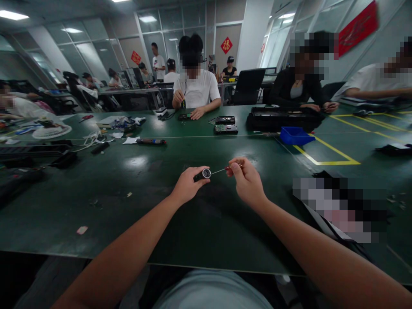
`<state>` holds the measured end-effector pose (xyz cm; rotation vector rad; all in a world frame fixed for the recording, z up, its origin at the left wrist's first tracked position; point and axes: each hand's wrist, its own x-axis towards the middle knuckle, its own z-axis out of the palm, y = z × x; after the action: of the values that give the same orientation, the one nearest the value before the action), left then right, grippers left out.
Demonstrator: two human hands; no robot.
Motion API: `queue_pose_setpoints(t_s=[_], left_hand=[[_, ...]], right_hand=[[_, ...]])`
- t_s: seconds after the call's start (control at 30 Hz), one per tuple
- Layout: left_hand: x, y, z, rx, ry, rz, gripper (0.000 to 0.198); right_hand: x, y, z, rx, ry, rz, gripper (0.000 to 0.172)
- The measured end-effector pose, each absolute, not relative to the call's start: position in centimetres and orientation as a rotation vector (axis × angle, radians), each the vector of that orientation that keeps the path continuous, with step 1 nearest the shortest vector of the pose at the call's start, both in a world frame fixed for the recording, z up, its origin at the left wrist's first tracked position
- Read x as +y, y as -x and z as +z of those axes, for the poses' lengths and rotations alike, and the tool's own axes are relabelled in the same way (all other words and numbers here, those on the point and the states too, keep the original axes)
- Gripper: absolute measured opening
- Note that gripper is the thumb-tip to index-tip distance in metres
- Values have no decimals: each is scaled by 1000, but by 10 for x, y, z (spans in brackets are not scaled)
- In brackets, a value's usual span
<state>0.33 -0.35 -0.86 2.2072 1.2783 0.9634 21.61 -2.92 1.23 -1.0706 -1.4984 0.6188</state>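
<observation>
My left hand (187, 185) is closed around a small black part with a round silver ring (204, 174) at its end, held just above the dark green table (135, 201). My right hand (246, 182) pinches a thin screwdriver (229, 168) with a reddish handle; its metal shaft points left and its tip meets the silver ring. Both hands hover over the middle of the table, close together.
A blue bin (294, 135) and a long black case (283, 119) lie at the far right. Hard drives (225, 124) sit beyond my hands. Cables, paper and tools clutter the far left. Other people sit across the table. Yellow tape lines mark the right side.
</observation>
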Motion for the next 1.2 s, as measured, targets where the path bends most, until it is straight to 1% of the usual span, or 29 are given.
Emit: queue_pose_setpoints(t_s=[0.17,0.43,0.57,0.83,1.2], left_hand=[[-4,-3,-9,1281,-2204,953,42],[-3,-3,-12,1257,-2225,950,42],[-1,-2,-14,1259,-2228,961,41],[-2,-2,-13,1252,-2220,967,41],[-3,-4,-10,1276,-2209,939,40]], right_hand=[[-32,-217,11,-1547,1091,564,19],[-32,-217,16,-1567,1089,588,19],[-35,-216,20,-1599,1167,562,22],[-31,-216,16,-1530,1131,561,21],[-30,-216,17,-1482,1193,583,26]])
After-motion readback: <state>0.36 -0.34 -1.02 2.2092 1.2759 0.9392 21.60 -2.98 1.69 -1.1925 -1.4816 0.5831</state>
